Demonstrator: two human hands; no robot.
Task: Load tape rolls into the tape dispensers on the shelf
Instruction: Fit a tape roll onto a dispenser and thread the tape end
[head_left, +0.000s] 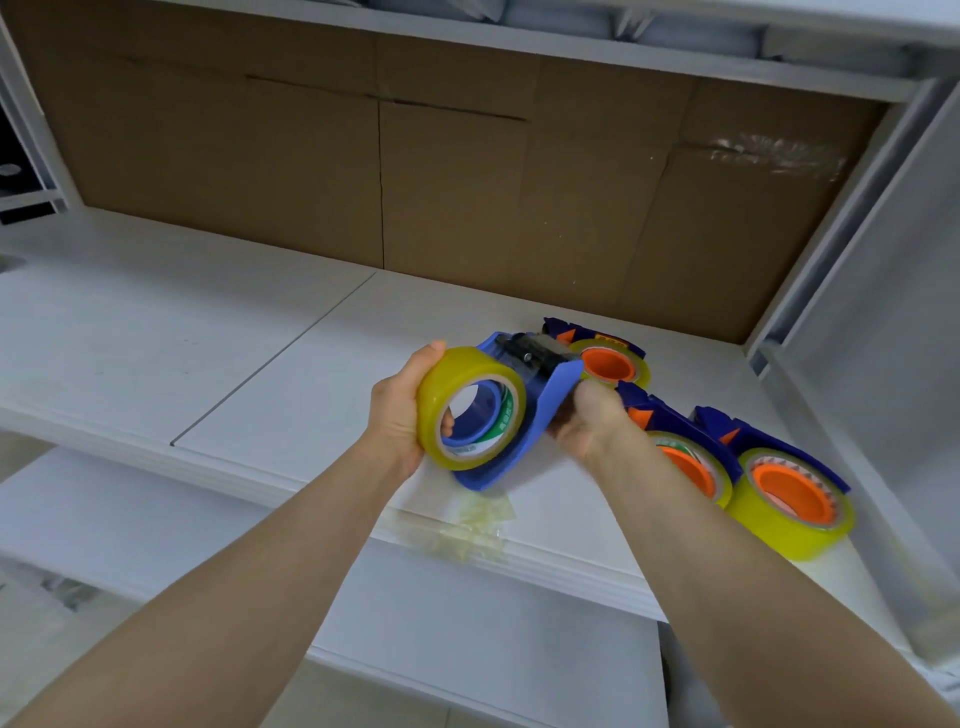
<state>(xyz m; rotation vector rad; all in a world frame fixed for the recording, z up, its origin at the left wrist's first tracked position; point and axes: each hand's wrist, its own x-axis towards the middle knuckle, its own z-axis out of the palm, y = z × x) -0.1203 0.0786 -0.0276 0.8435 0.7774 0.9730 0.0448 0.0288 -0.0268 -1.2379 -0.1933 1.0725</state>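
Crumpled tape scraps (467, 525) are being left stuck to the front lip of the white shelf (260, 364), just below the work, where a freshly pulled tape end could be snagged. Just above that lip, a yellow tape roll (470, 410) is being gripped by the left hand (400, 415), with the thumb over the outer face and a fingertip inside the core. A blue dispenser (558, 387) is being held by the right hand (587, 421), whose fingers are curled round its side plate. That hand is blurred, so the exact hold cannot be told. The roll is being pressed against the dispenser's hub and appears only partly on. A jam is being risked if it is being pushed on crooked, and the finger in the core could be pinched against the hub. Were the roll being mounted the wrong way round, the sticky side would be fed wrongly past the black roller and cutter (530, 353) at the far end, where a hand could be nicked during threading. With both things being worked at the edge, either could be dropped to the lower shelf (467, 623) by a slip. Farther right, three loaded dispensers (779, 488) are being kept close together, the nearest by the lip and liable to be knocked by the right forearm. The back is being lined by brown cardboard (467, 182).
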